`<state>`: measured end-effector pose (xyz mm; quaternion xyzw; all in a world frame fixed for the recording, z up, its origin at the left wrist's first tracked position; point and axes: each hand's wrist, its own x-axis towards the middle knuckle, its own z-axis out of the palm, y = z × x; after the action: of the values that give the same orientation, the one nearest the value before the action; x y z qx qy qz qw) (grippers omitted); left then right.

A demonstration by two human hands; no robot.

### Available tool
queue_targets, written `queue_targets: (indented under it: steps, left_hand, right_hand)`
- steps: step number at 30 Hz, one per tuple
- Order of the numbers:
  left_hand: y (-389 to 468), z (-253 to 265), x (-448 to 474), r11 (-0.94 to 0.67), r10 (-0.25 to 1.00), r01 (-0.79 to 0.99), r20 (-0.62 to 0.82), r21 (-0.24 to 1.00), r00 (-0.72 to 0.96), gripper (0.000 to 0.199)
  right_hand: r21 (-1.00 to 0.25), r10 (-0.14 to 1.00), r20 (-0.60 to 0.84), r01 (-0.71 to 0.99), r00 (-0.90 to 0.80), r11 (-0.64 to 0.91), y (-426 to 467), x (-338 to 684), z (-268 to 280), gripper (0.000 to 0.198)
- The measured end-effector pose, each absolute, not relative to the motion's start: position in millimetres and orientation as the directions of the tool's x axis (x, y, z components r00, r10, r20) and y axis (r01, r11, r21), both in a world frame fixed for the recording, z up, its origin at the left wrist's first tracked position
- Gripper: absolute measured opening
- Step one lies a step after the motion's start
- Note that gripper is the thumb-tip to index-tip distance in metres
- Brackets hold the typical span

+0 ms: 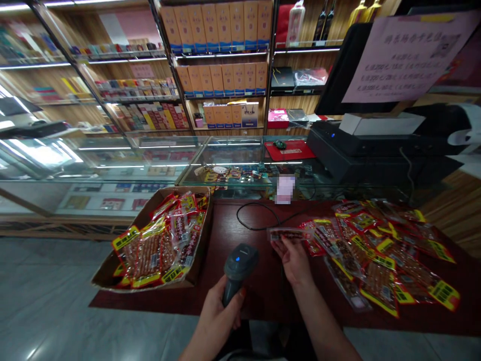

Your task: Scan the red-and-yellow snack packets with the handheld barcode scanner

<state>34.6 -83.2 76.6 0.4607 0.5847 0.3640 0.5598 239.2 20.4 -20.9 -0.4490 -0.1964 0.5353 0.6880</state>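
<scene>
My left hand (220,308) is wrapped round the handle of a dark grey barcode scanner (242,261), which has a small blue light on top. In my right hand (295,260) is a narrow clear snack packet (288,234) with dark brown contents, pinched at its lower edge just above the table. A loose pile of red and yellow snack packets (376,250) lies to the right of that hand. To the left of the scanner, an open cardboard box (201,245) holds many more such packets (158,245).
The dark red table (240,215) meets a glass display counter (225,150). A black cable (240,220) loops over the tabletop. At right stands a black monitor (338,70) with a pink handwritten sheet (406,60). A red mat (291,150) lies on the glass; boxed goods (221,27) fill shelves behind.
</scene>
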Motion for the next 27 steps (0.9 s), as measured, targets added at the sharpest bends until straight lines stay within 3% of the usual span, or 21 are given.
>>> queue_targets:
  steps: [4, 10, 22, 27]
  left_hand:
    - [-83, 75, 32, 0.328, 0.942, 0.119, -0.334, 0.937, 0.035, 0.044]
    - [-83, 70, 39, 0.327, 0.939, 0.049, -0.330, 0.944, 0.098, 0.044]
    - [-81, 71, 48, 0.294, 0.944, 0.047, -0.298, 0.955, 0.141, 0.040]
    - [-80, 65, 43, 0.332, 0.942, 0.001, -0.332, 0.943, 0.043, 0.045]
  right_hand:
    - [-0.728, 0.916, -0.244, -0.684, 0.320, 0.044, 20, 226, -23, 0.035]
    - [-0.680, 0.926, -0.226, -0.730, 0.302, 0.072, 22, 226, -24, 0.026]
    - [-0.687, 0.927, -0.214, -0.722, 0.309, 0.083, 23, 221, -24, 0.031]
    - [-0.755, 0.925, -0.232, -0.655, 0.302, 0.024, 19, 221, -14, 0.040]
